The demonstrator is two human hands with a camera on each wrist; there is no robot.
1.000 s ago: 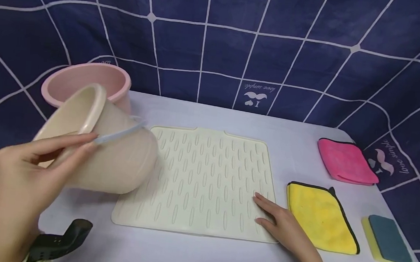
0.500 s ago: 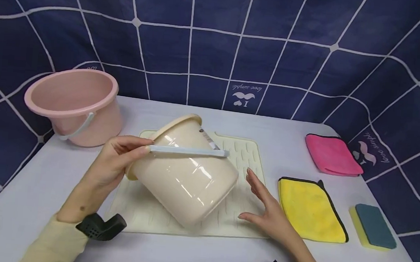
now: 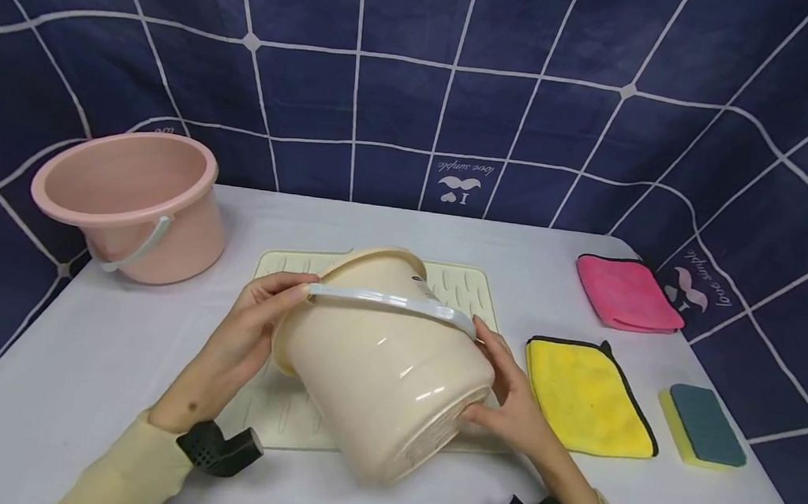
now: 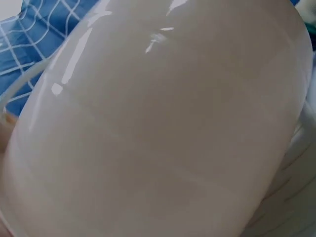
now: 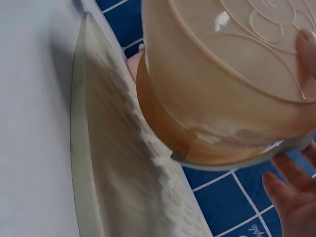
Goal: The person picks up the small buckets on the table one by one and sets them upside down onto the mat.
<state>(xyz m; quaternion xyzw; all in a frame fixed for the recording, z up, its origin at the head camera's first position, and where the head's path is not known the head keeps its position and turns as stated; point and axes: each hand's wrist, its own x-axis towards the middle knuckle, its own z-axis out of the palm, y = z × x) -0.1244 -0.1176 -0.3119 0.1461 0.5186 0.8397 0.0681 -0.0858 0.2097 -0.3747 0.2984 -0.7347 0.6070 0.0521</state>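
Note:
A cream plastic bucket [image 3: 374, 360] is held tilted over the ribbed off-white mat [image 3: 461, 286], its rim toward the left and its base facing the lower right. My left hand [image 3: 252, 327] pinches its rim beside one end of the pale handle [image 3: 386, 301]. At the base, my right hand [image 3: 516, 407] grips the bucket, thumb on the underside and fingers along the side by the handle. The bucket's wall [image 4: 158, 123] fills the left wrist view. In the right wrist view, the ringed underside [image 5: 247, 44] shows under my thumb. Its inside is hidden.
A pink bucket [image 3: 177, 242] with its handle down stands at the back left. To the right lie a folded pink cloth [image 3: 629, 293], a folded yellow cloth [image 3: 588, 397] and a green and yellow sponge [image 3: 707, 426]. A dark blue checked curtain [image 3: 401, 101] closes off the back.
The cream bucket has moved right from beside the pink bucket, and its base has turned toward me. My right hand has left the mat and taken hold of the bucket's base.

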